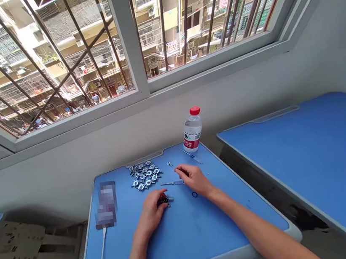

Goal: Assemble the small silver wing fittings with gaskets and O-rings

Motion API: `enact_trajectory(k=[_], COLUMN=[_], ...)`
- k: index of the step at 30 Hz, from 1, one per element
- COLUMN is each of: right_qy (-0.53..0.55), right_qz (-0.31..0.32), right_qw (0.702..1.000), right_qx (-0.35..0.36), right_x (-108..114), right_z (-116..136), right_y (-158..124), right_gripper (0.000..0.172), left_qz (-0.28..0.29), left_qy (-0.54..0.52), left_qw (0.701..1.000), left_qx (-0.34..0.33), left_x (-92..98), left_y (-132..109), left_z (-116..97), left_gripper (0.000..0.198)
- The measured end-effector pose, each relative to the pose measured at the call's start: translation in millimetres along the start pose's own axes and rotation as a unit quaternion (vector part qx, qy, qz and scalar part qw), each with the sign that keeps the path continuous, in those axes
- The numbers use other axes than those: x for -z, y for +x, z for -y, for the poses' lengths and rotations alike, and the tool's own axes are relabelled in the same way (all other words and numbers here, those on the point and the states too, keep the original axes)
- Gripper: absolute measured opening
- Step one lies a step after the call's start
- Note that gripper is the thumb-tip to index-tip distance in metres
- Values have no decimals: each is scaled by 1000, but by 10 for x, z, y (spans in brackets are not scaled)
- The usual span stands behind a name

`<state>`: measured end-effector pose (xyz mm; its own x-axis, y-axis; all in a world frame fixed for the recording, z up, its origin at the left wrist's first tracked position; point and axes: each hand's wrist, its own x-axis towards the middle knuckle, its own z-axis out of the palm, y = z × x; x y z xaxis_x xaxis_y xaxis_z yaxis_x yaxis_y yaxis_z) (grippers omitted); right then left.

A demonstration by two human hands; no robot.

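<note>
My left hand (pixel 150 212) rests on the blue desk (pixel 187 238), thumb and fingers closed around a small metal fitting with a dark round centre (pixel 165 200). To its right, my right hand (pixel 196 180) is raised a little, with thumb and forefinger pinched together; whatever lies between the tips is too small to make out. Below those fingers lies a screwdriver (pixel 173 183), its handle partly covered by the hand. A black ring (pixel 194 194) sits on the desk beside my right wrist. Several similar metal fittings (pixel 145 175) are heaped beyond my left hand, and one loose fitting (pixel 169 164) lies apart.
A water bottle with a red cap (pixel 193 133) stands at the far right corner, a second slim screwdriver (pixel 192 156) in front of it. At left lies a phone (pixel 105 204) with a white cable (pixel 102 253). Another blue desk (pixel 310 158) is to the right, below a barred window.
</note>
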<state>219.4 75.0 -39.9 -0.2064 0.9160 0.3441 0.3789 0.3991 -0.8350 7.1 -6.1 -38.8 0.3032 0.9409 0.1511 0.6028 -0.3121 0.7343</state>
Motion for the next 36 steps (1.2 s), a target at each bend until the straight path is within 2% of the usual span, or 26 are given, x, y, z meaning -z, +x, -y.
enact_trajectory(k=[4, 7, 11, 16, 21, 29, 36], right_qy=[3, -1, -19, -63, -96, -89, -98], right_qz=[-25, -54, -83, -79, -10, 132, 166], right_qw=[1000, 998, 995, 994, 995, 987, 980], right_qx=[-13, -27, -41, -34, -15, 12, 49], right_x=[50, 103, 142, 140, 168, 296, 172], right_z=[-40, -88, -166, -236, -218, -28, 95], right_y=[35, 73, 117, 143, 135, 70, 1], right_gripper=[33, 34, 32, 26, 18, 13, 15], left_qz=[-24, -95, -199, -252, -262, -248, -228], left_qy=[-10, -33, -79, -109, -140, -161, -156], left_qw=[1000, 995, 976, 959, 950, 949, 955], left_qx=[-16, -8, 43, 76, 96, 107, 104], left_x=[21, 17, 24, 69, 60, 21, -19], left_y=[12, 30, 54, 58, 64, 70, 94], left_z=[-13, 11, 56, 99, 131, 145, 153], left_gripper=[40, 31, 23, 24, 25, 26, 25])
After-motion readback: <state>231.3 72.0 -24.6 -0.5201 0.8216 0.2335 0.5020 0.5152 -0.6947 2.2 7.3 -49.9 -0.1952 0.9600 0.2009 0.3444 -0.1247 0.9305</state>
